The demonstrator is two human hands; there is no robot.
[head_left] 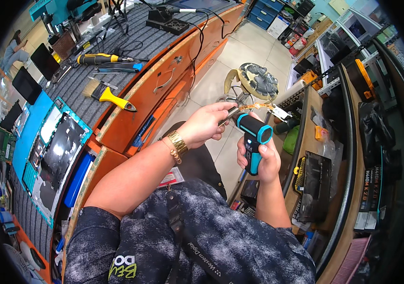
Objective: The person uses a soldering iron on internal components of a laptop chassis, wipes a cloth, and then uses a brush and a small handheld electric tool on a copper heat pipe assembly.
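My left hand (207, 124) pinches a small, dark, slim part (229, 116) between thumb and fingers. A gold-coloured flex cable (257, 107) seems to run from it to a white end piece (280, 112); the exact kind of part is too small to tell. My right hand (266, 158) is wrapped round the grip of a black and teal handheld blower (254, 128), whose round grille faces toward me. The blower's far end is close beside the dark part. Whether the two touch I cannot tell.
On the ribbed grey bench mat at left lie a yellow brush (112, 98), a screwdriver (99, 59) and an opened laptop casing (60, 156). A padded round stool (259, 80) stands ahead on the tiles. Shelves with boxes and a black panel (316, 187) line the right.
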